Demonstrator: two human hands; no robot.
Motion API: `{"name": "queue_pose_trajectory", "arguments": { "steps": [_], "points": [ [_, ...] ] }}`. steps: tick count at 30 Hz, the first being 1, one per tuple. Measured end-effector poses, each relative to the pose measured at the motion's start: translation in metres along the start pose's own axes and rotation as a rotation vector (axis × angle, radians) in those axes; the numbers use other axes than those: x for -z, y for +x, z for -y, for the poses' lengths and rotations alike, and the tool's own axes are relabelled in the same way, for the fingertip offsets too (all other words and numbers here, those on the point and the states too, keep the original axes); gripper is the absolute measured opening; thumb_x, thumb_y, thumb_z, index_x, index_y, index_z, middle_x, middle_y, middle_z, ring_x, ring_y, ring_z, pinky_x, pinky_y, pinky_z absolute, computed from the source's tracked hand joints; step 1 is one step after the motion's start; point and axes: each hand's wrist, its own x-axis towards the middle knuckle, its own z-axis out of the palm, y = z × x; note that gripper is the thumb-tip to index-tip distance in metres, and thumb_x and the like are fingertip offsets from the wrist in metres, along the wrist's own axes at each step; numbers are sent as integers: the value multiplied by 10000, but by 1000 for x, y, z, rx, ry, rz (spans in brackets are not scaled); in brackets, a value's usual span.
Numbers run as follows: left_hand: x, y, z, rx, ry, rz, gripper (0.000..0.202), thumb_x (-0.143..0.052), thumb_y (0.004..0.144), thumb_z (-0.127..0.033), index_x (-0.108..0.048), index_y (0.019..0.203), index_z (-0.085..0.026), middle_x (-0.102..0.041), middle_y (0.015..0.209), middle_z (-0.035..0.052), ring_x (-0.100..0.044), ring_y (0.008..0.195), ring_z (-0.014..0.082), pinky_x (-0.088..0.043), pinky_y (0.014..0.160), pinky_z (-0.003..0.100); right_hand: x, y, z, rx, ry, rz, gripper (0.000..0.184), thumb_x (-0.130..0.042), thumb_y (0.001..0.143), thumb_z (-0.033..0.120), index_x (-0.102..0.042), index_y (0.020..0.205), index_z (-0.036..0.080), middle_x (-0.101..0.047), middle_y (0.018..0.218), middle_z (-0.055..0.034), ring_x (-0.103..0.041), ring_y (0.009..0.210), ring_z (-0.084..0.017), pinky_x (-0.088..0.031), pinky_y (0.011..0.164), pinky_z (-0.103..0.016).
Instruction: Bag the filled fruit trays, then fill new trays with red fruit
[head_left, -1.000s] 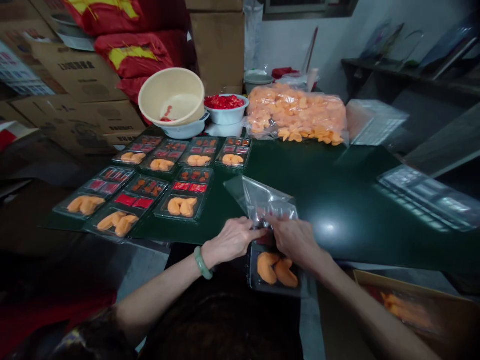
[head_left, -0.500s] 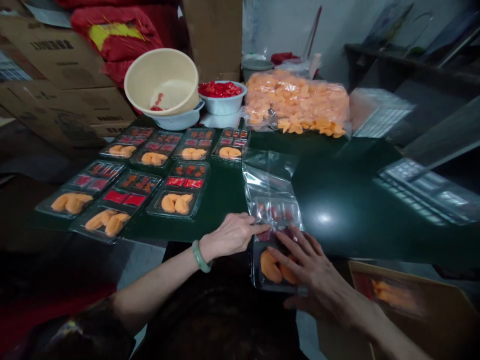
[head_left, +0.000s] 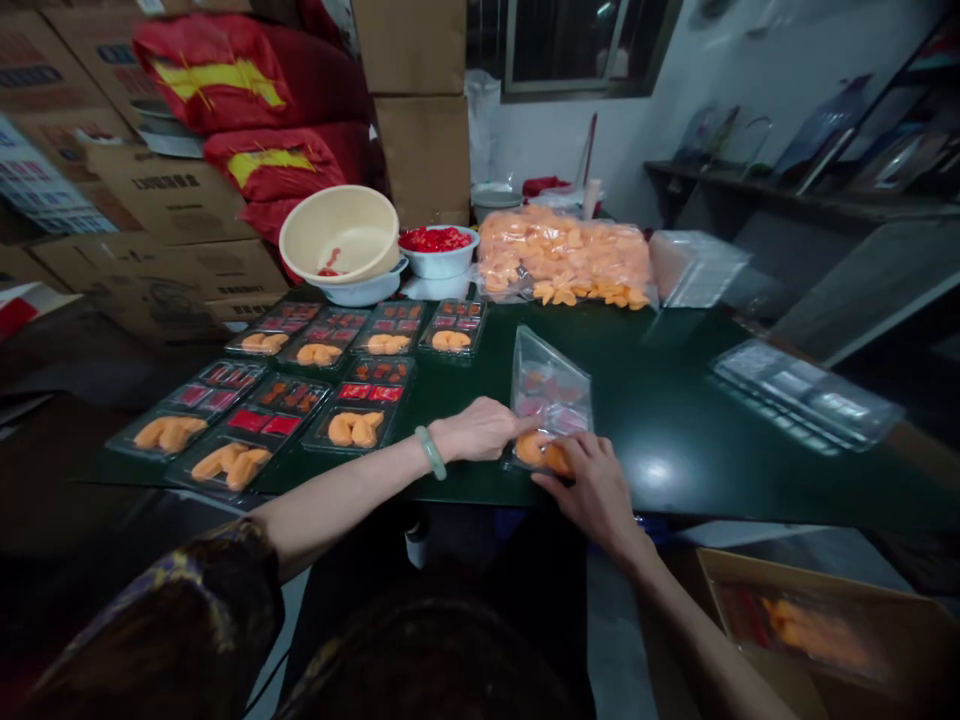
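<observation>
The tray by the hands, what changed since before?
The tray has slid away from the person, off the near edge onto the green table, and now sits inside the clear bag. The right hand, flat on it before, now holds the bag's near end with the left hand. The filled trays, bowls and big bag of orange pieces stayed put.
</observation>
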Motion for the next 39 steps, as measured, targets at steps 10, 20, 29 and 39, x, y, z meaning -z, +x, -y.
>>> {"name": "queue_pose_trajectory", "arguments": {
  "steps": [10, 20, 29, 39],
  "points": [
    [-18, 18, 28, 97, 50, -70, 672, -580, 676, -87, -314, 1291, -132, -659, 802, 58, -627, 741, 219, -412, 607, 266, -20, 97, 2, -237, -342, 106, 327, -485, 872, 408, -584, 1091, 187, -644, 872, -95, -561, 792, -231, -373, 595, -287],
    [-27, 44, 24, 367, 64, -281, 323, -510, 747, -208, -507, 1041, -74, -569, 1008, 196, -546, 922, 316, -453, 694, 408, -41, 110, -12, -28, -400, 173, 268, -405, 888, 165, -672, 884, 138, -642, 875, -125, -599, 820, -221, -393, 651, -290],
    [-26, 134, 10, -7, -47, -123, 100, -518, 730, -148, -613, 745, -172, -648, 814, 107, -612, 793, 228, -457, 583, 324, -14, 115, -81, -230, -389, 266, 252, -373, 874, 161, -625, 864, 156, -667, 858, -120, -659, 805, -242, -403, 553, -276],
    [8, 39, 160, 753, -132, -144, 327, -553, 780, -277, -557, 1032, -68, -531, 1097, 209, -519, 1027, 313, -441, 835, 420, -3, 148, -41, -199, 547, 399, 375, -566, 716, 365, -529, 1066, 238, -631, 900, -68, -619, 737, -224, -491, 604, -335]
  ]
}}
